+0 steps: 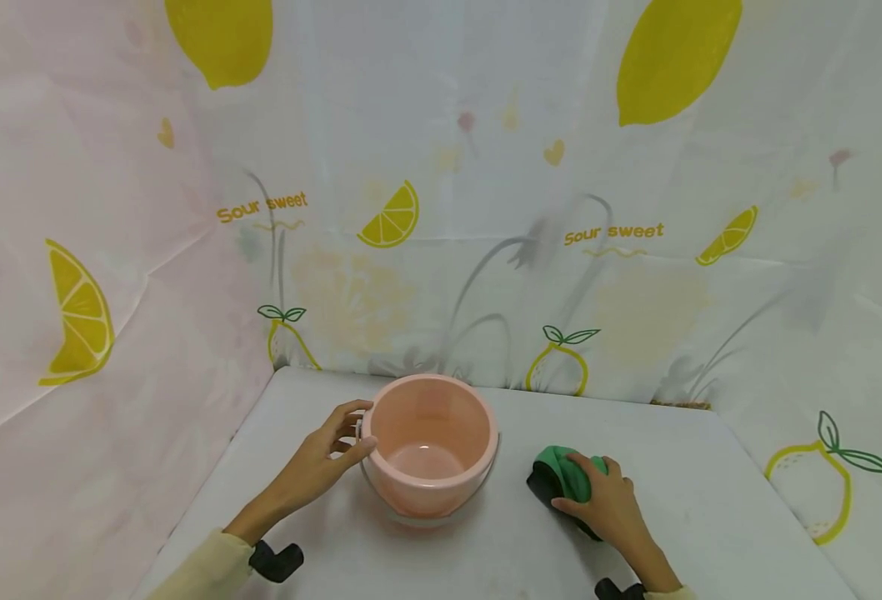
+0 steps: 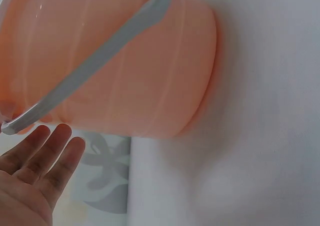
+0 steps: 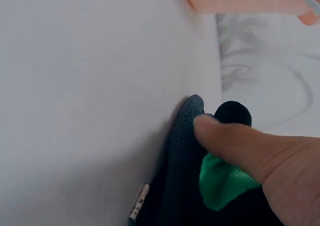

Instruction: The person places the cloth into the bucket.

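while right hand (image 1: 612, 502) is gripping cloth (image 1: 563, 475) slanting far-left to near-right, left hand (image 1: 323, 455), fingers loosely extended, is touching upright bucket (image 1: 428, 497); lemon-print sheet (image 1: 426, 100) is backing white table (image 1: 711, 492).

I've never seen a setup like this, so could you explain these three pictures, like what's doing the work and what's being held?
There's no machine, just a person's two bare hands. The wide picture comes from a camera worn on the head, looking forward and down. The other two come from wrist cameras, so they look turned sideways.

On the white table stands an upright pink bucket, with its grey handle hanging down. The left hand touches the bucket's rim with its thumb and isn't gripping tightly, as far as I can see. To the bucket's right, the right hand grips a soft green and black bundle; exactly what that is, I can't tell.
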Demonstrator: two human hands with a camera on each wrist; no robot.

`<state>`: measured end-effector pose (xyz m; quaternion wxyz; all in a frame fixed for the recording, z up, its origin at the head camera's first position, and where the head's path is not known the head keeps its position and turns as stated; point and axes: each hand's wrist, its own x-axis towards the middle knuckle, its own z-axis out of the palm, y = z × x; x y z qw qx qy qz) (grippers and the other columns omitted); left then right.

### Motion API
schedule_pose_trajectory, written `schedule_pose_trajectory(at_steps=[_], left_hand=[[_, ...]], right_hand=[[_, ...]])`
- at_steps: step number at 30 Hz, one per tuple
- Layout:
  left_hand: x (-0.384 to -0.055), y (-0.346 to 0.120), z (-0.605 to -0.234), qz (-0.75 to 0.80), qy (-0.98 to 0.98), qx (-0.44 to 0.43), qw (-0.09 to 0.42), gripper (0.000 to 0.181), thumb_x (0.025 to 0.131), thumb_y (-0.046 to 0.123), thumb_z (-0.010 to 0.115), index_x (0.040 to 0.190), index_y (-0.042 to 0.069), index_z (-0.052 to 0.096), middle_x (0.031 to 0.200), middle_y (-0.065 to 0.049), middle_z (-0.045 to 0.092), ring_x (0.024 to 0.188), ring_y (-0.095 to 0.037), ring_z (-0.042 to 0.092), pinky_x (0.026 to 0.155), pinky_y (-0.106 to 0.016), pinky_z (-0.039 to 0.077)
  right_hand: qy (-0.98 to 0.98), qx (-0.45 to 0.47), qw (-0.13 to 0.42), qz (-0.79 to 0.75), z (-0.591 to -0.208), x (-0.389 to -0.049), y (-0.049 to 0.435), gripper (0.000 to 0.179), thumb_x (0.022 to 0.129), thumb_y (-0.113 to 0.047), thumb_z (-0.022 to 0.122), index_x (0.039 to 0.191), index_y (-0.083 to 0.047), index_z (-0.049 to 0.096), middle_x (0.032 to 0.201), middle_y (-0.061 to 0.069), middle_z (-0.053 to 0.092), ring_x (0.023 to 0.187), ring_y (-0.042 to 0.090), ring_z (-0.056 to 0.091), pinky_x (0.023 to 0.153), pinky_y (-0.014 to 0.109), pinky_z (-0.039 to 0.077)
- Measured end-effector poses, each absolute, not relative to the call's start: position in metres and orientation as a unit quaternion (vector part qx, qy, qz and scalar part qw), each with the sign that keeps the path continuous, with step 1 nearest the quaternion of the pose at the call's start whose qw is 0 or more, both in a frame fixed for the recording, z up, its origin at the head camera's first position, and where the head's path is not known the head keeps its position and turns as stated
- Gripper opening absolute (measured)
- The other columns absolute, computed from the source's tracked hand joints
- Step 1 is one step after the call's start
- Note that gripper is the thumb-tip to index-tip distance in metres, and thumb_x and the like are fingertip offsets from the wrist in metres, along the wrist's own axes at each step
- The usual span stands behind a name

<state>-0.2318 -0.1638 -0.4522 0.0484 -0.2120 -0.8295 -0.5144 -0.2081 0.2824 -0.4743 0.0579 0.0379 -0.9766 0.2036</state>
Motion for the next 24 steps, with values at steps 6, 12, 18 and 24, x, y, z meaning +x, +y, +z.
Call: schedule_pose_trajectory(at_steps=[6, 12, 18, 24], left_hand=[[-0.2310, -0.1628, -0.4511, -0.514, -0.829, -0.213, 0.045, 0.052, 0.103, 0.033, 0.066, 0.149, 0.032, 0.042, 0.133, -0.011, 0.064, 0.109, -0.025, 0.066, 0.088, -0.036, 0.057], [-0.2309, -0.1634, -0.4513, -0.515, -0.829, -0.213, 0.040, 0.053, 0.103, 0.033, 0.065, 0.150, 0.033, 0.042, 0.132, -0.011, 0.064, 0.109, -0.025, 0.066, 0.089, -0.038, 0.057], [-0.2312, -0.1631, -0.4509, -0.513, -0.832, -0.208, 0.036, 0.052, 0.102, 0.034, 0.066, 0.149, 0.034, 0.042, 0.131, -0.010, 0.065, 0.108, -0.026, 0.066, 0.087, -0.036, 0.056], [-0.2312, -0.1632, -0.4509, -0.512, -0.833, -0.207, 0.035, 0.052, 0.102, 0.034, 0.066, 0.149, 0.034, 0.042, 0.130, -0.008, 0.066, 0.107, -0.024, 0.066, 0.086, -0.034, 0.056]], right_hand=[[-0.977, 0.041, 0.077, 0.193, -0.4798, -0.2118, 0.2836, 0.070, 0.074, -0.025, 0.093, 0.135, -0.007, 0.062, 0.127, 0.046, 0.046, 0.095, 0.061, 0.058, 0.076, 0.066, 0.053], [-0.971, 0.033, 0.092, 0.217, -0.4827, -0.2151, 0.2849, 0.058, 0.073, -0.011, 0.091, 0.126, -0.005, 0.067, 0.122, 0.042, 0.050, 0.093, 0.054, 0.062, 0.073, 0.061, 0.056], [-0.962, 0.024, 0.100, 0.252, -0.4824, -0.2163, 0.2888, 0.049, 0.074, -0.004, 0.086, 0.121, -0.004, 0.070, 0.118, 0.037, 0.053, 0.098, 0.048, 0.063, 0.075, 0.059, 0.057], [-0.952, 0.031, 0.122, 0.278, -0.4775, -0.2154, 0.2928, 0.045, 0.077, -0.003, 0.085, 0.119, -0.003, 0.071, 0.116, 0.035, 0.057, 0.099, 0.046, 0.063, 0.077, 0.058, 0.057]])
